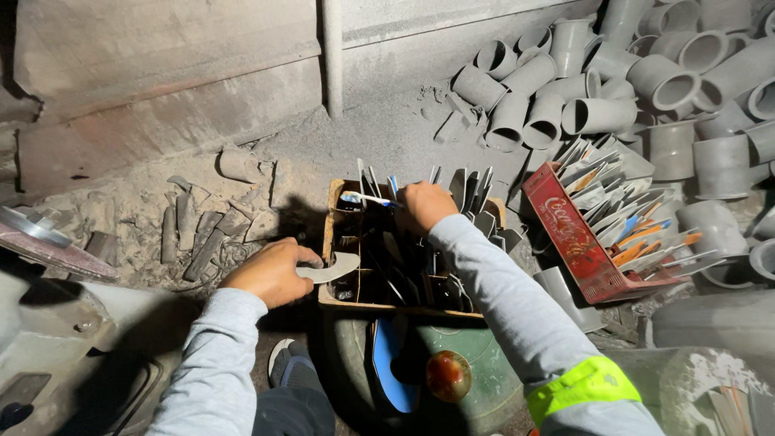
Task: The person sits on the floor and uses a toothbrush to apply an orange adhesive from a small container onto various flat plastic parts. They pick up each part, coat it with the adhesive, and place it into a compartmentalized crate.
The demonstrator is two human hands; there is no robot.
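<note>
the left hand had its fingers closed around one end of a curved, pale grey blade-shaped tool, which stuck out to the right over the left edge of a wooden crate. the right hand reached into the far side of that crate, fingers curled together on a thin white-and-blue tool that lay level just left of the knuckles. the crate was packed with upright dark flat blades standing in its compartments. both arms wore grey sleeves, the right one with a neon yellow band. just right of the crate sat a tilted red plastic crate full of similar flat tools, some with orange handles. behind it a heap of grey clay cylinders lay on the dusty floor.
</note>
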